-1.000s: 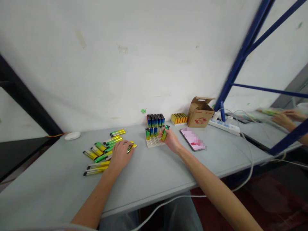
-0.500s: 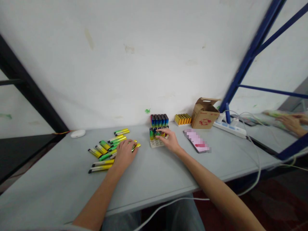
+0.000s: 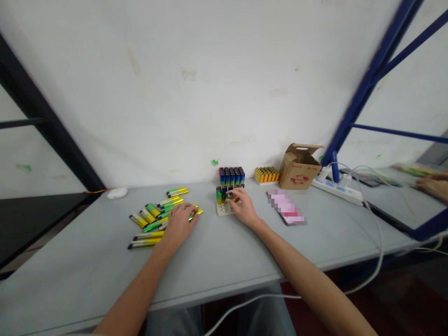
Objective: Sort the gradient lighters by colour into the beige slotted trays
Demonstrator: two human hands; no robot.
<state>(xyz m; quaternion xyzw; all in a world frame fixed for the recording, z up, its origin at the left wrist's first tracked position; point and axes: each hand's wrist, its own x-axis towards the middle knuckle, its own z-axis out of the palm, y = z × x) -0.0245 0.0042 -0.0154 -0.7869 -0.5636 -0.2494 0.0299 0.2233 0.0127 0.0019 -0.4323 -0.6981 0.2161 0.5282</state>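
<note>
Nearest, the left hand (image 3: 179, 225) lies palm down on the desk (image 3: 245, 261) at lower centre, its fingers (image 3: 189, 211) curled over a loose pile of green-and-yellow lighters (image 3: 154, 219); whether they grip one, I cannot tell. Just to its right, the right hand (image 3: 245, 208) is partly closed, its fingers (image 3: 234, 192) touching the tops of lighters (image 3: 220, 195) standing upright in a white tray (image 3: 224, 210); any hold is unclear. Beside it lies a pixelated phone (image 3: 287, 207). Farther back stand a block of dark-capped lighters (image 3: 231, 176), a block of orange lighters (image 3: 266, 175), a cardboard box (image 3: 299, 167) and a power strip (image 3: 336, 190). A white oval object (image 3: 117, 193) sits at the far left. Another person's hand (image 3: 432, 186) shows at the right edge.
</note>
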